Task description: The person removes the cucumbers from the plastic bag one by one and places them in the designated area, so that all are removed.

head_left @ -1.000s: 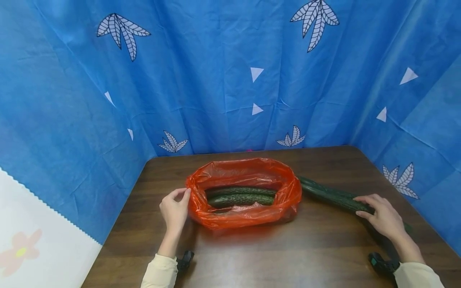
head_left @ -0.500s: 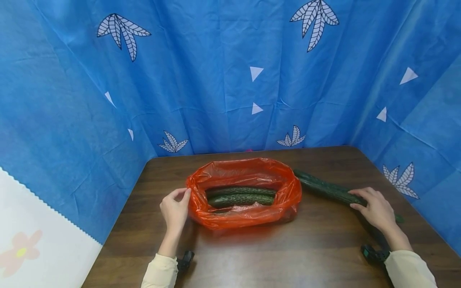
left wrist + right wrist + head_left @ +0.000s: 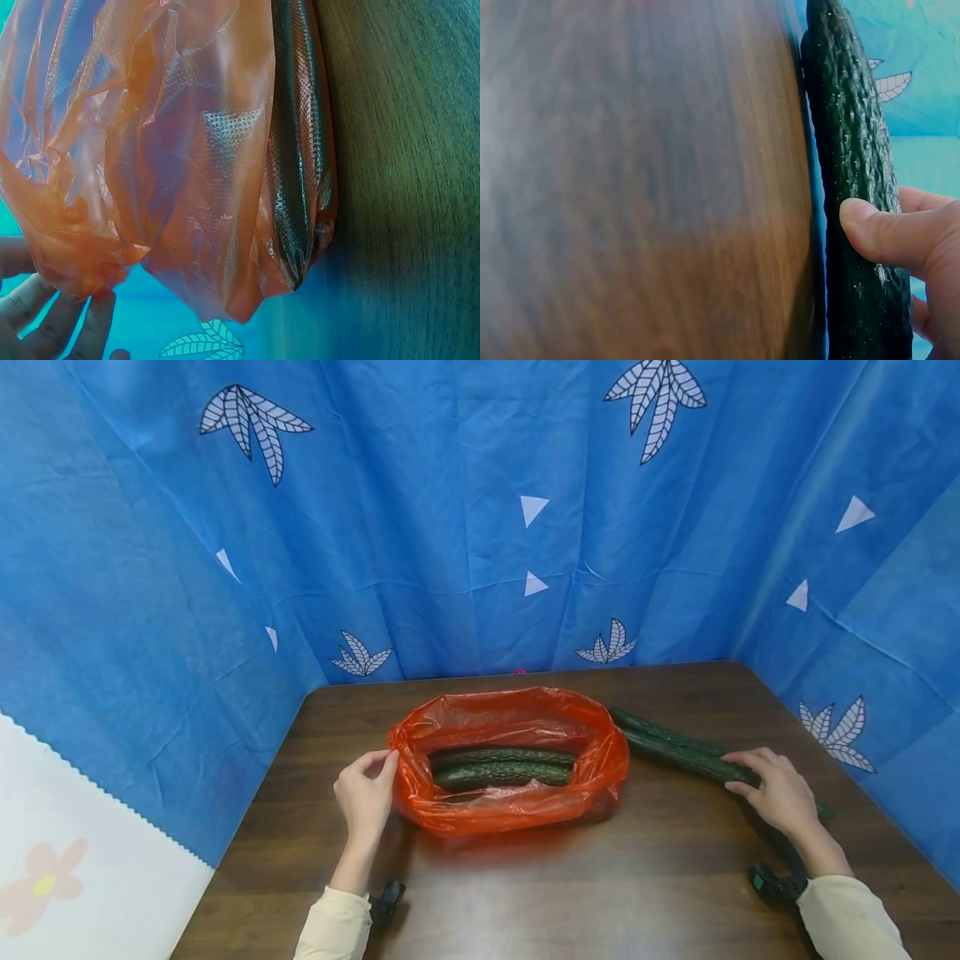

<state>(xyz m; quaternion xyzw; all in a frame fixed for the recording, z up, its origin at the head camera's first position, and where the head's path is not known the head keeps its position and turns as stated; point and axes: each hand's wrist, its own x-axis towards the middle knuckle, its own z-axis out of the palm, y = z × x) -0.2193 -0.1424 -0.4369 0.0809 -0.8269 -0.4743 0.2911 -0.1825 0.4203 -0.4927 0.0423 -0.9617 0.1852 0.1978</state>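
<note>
A red plastic bag [image 3: 510, 821] lies with its mouth wide, several long green cucumbers [image 3: 502, 774] visible inside. My left hand [image 3: 365, 802] pinches the bag's left rim between thumb and fingers; in the left wrist view the fingers [image 3: 94, 322] meet the bunched film. Right of the bag, my right hand [image 3: 780, 797] grips a long cucumber [image 3: 675, 752] near its right part, thumb on the near side. A second cucumber seems to lie behind it. The right wrist view shows the thumb pressed against the bumpy cucumber [image 3: 855, 142].
The brown wooden table [image 3: 600, 893] carries the bag and cucumbers. Blue curtains [image 3: 480, 527] with white leaf prints stand behind it and on both sides. A white cloth [image 3: 82, 843] with a flower print hangs at the left. Each wrist wears a black device.
My right hand has moved left and slightly away from me, and the gripped cucumber has shifted the same way, its far end nearing the bag. My left hand has stayed on the rim.
</note>
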